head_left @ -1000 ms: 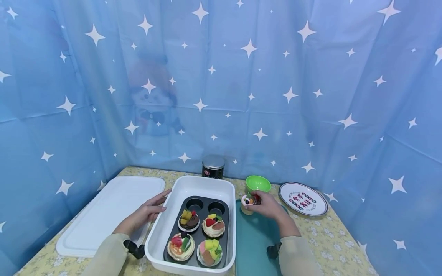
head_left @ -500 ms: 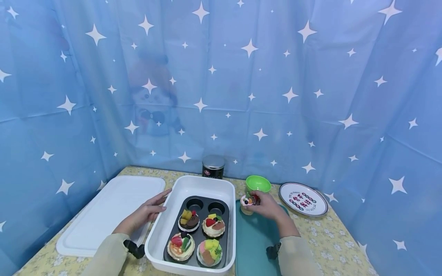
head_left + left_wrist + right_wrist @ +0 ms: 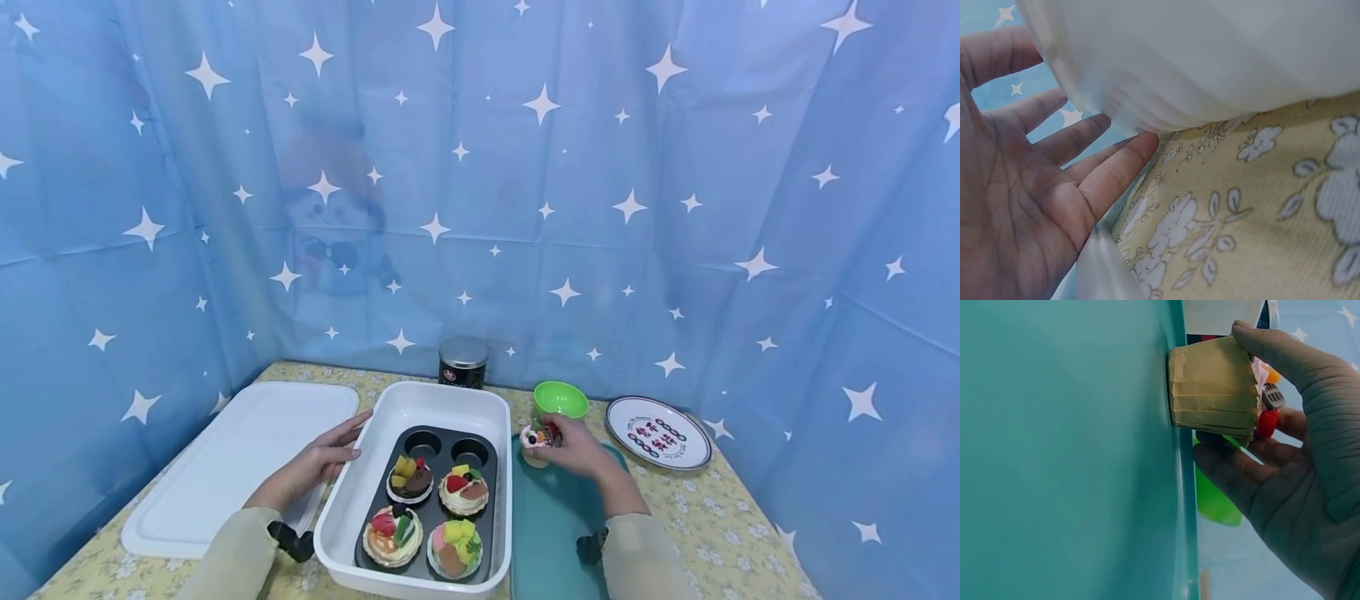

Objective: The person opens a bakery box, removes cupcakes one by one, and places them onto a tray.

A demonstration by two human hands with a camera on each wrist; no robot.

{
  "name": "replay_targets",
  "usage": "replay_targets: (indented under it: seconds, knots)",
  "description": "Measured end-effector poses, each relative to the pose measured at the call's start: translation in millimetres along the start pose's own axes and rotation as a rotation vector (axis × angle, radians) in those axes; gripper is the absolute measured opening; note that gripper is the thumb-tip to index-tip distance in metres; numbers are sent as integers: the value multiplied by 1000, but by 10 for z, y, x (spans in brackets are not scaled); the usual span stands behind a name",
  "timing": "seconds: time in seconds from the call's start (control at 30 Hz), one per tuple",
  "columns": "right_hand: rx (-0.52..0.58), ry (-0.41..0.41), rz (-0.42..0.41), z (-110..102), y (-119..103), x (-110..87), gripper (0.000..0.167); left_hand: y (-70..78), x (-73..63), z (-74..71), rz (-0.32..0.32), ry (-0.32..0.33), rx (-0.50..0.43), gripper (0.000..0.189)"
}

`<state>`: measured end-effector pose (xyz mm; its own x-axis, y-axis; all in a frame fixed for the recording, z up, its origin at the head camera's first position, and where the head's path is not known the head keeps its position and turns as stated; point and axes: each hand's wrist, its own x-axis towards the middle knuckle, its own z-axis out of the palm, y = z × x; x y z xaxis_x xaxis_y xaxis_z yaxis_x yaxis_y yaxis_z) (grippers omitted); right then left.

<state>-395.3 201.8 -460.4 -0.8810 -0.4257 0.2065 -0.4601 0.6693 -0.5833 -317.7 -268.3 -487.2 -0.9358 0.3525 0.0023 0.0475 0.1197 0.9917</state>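
Observation:
My right hand (image 3: 583, 448) grips a toy cupcake (image 3: 534, 440) at the far end of the teal tray (image 3: 558, 521). In the right wrist view the pleated tan cup (image 3: 1213, 387) stands against the tray's surface, thumb on one side and fingers on the other. Small fruit pieces and a red berry (image 3: 1267, 423) top it. My left hand (image 3: 322, 458) touches the left side of the white bin (image 3: 339, 500) with extended fingers. Inside the bin lies a dark muffin tin (image 3: 438, 433); its two far cups are bare, and several fruit-topped cupcakes (image 3: 393, 536) fill the others.
A white lid (image 3: 240, 467) lies left of the bin. Behind stand a black tin with a silver lid (image 3: 462, 363) and a green bowl (image 3: 561, 400). A printed white plate (image 3: 658, 432) is at the far right. A starry blue curtain (image 3: 480, 208) surrounds the table.
The cupcake and my right hand have shifted very slightly left on the tray. My left hand keeps its place at the bin's side.

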Motion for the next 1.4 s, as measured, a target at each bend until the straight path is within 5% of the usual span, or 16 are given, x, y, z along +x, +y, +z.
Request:
replay_targets:
  seconds: [0.67, 1.07, 1.17, 1.4]
  knots:
    - [-34, 66, 7, -24, -135, -6, 53, 17, -11, 2, 22, -7, -3, 70]
    - [-32, 104, -100, -71, -623, 4, 53, -34, 34, 1, 36, -40, -14, 71]
    - [-16, 37, -170, -31, -786, 43, 55, -44, 38, -7, 43, -37, -15, 71]
    - [59, -292, -195, 189, -1036, -12, 56, -41, 21, -33, 47, -47, -52, 74]
